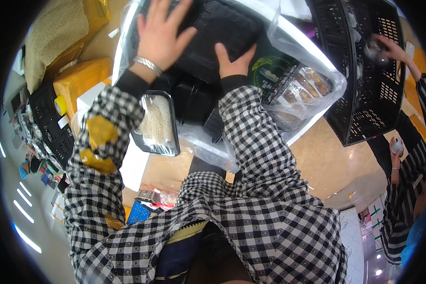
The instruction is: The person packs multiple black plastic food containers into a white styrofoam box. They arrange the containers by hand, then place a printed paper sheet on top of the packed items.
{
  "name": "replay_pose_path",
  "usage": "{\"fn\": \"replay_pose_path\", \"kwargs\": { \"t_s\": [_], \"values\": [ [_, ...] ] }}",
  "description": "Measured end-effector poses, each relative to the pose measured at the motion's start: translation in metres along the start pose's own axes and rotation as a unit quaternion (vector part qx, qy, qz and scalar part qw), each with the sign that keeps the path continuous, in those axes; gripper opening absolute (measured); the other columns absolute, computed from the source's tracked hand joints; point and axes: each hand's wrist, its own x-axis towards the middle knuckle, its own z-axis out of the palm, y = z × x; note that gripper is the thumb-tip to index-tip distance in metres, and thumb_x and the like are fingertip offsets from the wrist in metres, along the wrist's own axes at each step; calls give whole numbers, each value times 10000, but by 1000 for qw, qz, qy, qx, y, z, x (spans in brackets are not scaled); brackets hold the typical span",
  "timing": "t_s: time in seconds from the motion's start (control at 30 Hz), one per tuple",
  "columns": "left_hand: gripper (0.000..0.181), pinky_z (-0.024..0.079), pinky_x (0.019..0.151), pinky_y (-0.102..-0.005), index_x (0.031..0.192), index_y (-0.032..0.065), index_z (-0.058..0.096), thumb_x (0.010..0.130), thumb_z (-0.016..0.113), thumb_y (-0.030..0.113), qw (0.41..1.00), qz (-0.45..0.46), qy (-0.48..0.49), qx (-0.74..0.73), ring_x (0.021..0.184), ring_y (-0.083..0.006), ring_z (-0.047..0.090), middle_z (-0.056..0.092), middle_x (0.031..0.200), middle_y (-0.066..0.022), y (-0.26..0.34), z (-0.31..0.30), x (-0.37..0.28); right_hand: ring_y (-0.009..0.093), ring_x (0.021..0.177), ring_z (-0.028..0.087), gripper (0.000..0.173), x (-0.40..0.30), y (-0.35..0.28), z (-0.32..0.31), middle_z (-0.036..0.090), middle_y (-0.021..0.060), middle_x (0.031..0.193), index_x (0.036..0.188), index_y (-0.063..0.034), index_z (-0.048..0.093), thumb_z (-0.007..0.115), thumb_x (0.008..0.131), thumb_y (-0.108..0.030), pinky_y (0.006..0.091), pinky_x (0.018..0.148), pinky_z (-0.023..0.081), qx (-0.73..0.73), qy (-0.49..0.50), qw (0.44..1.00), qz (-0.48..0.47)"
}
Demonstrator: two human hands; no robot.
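Observation:
My left hand (165, 37), with a bracelet at the wrist, is spread palm down over black plastic trays at the far left of a white foam box (314, 46). My right hand (234, 64) has its thumb on the near edge of a dark black plastic tray (222, 30); the middle fingers are hidden at that edge. More black packs (193, 99) lie below it in the box. By my left forearm, a film-wrapped tray of pale, netted bamboo fungus (157, 122) rests at the box's near-left rim. A clear pack of brown mushrooms (305, 83) sits in the right corner.
A clear plastic liner (294, 30) hangs over the box's rim. At right stands a black perforated crate (362, 88); a co-worker's hand (392, 49) holds a wrapped item over it, the other a pale round item (397, 146). Yellow-taped boxes (81, 78) stand left.

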Motion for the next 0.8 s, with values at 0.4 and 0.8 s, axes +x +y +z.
{"fn": "replay_pose_path", "kwargs": {
  "t_s": [0.4,0.8],
  "values": [
    [555,295,1051,-473,1334,118,445,820,636,204,985,-22,-92,-145,1296,-311,370,374,1416,-131,24,-55,-58,233,981,573,470,64,-133,-186,574,150,1104,1208,0,469,662,798,-128,320,856,471,22,127,920,-371],
    [423,467,799,-261,1228,-38,469,906,585,210,629,-632,-150,-426,930,-134,564,600,1072,-114,-14,-58,-336,310,794,633,305,-73,-35,-206,660,96,785,997,-111,601,673,751,-276,433,700,490,-559,-663,494,-63]
  ]
}}
